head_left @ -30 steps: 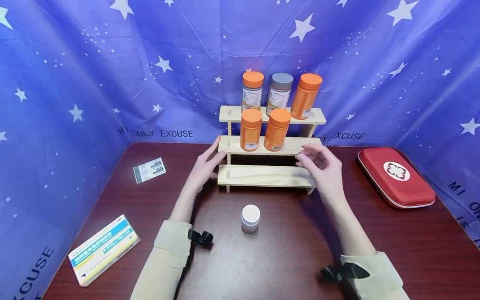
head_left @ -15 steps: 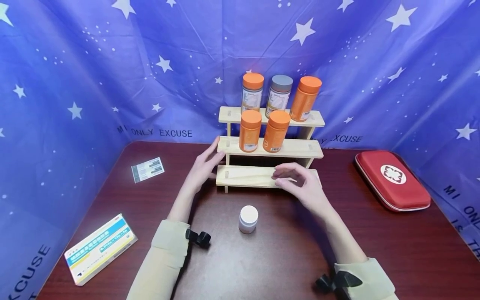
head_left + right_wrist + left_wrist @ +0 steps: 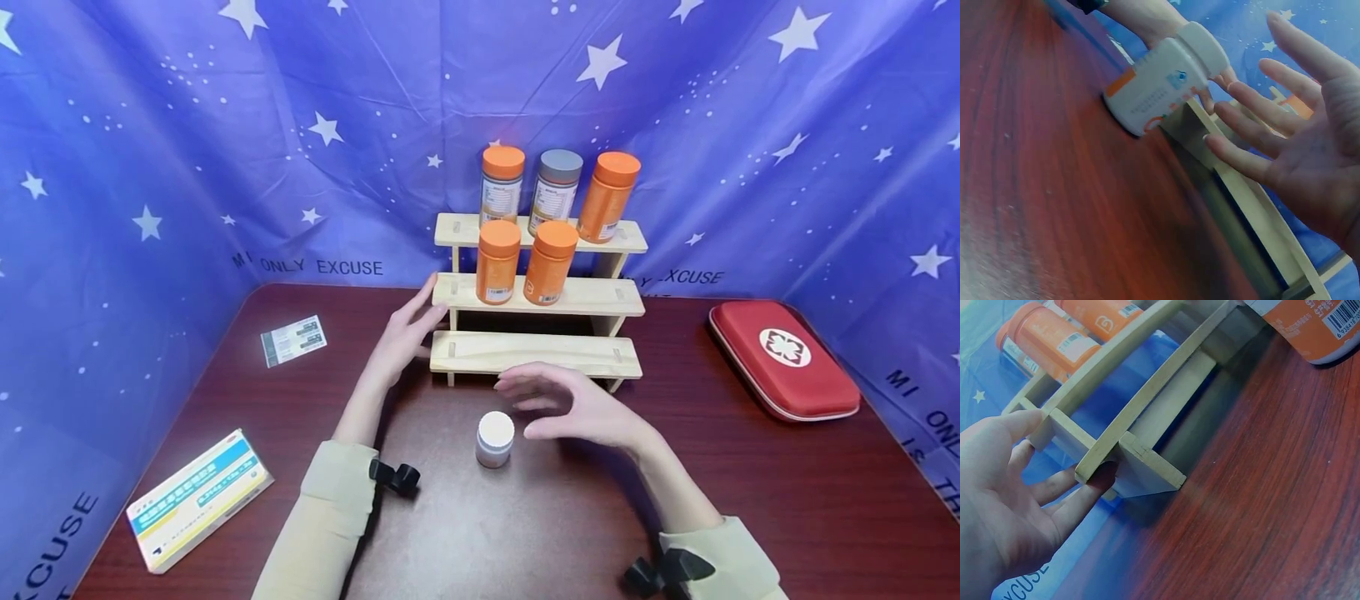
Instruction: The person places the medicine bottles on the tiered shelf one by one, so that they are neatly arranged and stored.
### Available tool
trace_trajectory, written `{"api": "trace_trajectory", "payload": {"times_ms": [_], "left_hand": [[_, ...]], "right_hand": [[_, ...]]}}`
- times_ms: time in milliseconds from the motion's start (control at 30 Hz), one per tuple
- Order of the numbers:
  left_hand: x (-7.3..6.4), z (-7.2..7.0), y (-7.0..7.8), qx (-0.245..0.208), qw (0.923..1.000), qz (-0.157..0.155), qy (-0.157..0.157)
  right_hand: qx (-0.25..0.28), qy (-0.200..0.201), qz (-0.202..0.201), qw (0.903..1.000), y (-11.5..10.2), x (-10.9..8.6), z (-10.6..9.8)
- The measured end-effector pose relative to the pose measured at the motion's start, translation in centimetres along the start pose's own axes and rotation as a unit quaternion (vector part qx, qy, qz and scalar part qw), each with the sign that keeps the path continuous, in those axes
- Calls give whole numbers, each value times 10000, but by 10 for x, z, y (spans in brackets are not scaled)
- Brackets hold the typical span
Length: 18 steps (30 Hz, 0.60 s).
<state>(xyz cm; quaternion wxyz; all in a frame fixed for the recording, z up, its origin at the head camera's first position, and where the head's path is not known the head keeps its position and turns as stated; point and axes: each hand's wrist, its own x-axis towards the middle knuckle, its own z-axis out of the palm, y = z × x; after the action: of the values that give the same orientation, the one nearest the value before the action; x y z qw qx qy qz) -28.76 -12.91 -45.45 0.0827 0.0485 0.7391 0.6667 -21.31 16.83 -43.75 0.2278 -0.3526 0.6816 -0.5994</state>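
A white pill bottle (image 3: 495,439) with a white cap stands upright on the table, its orange-and-white label visible in the right wrist view. My right hand (image 3: 573,406) hovers just right of it, fingers spread and slightly bent, with a gap between hand and bottle. At the left end of a three-tier wooden display rack (image 3: 536,354), my left hand (image 3: 400,340) grips the middle board between thumb and fingers. Two orange bottles (image 3: 550,262) stand on the middle tier. Behind them, the top tier holds two orange-capped bottles and a grey-capped bottle (image 3: 557,192).
A red first-aid case (image 3: 783,358) lies at the table's right. On the left are a blister pack (image 3: 294,340) and a white, blue and yellow medicine box (image 3: 200,500). A blue star-patterned curtain (image 3: 337,167) encloses the table's back and sides.
My right hand has come from the rack's right end, left and down across the bottom tier, to beside the white pill bottle. My left hand has stayed at the rack.
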Motion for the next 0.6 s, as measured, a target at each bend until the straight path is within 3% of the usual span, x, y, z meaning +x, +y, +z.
{"api": "trace_trajectory", "payload": {"times_ms": [233, 600], "left_hand": [[-1, -2, -1, -14, 10000, -24, 20], [0, 0, -1, -75, 10000, -8, -45]], "right_hand": [[-218, -545, 182, 9981, 6, 5, 13], [-677, -659, 363, 9949, 15, 8, 24]]}}
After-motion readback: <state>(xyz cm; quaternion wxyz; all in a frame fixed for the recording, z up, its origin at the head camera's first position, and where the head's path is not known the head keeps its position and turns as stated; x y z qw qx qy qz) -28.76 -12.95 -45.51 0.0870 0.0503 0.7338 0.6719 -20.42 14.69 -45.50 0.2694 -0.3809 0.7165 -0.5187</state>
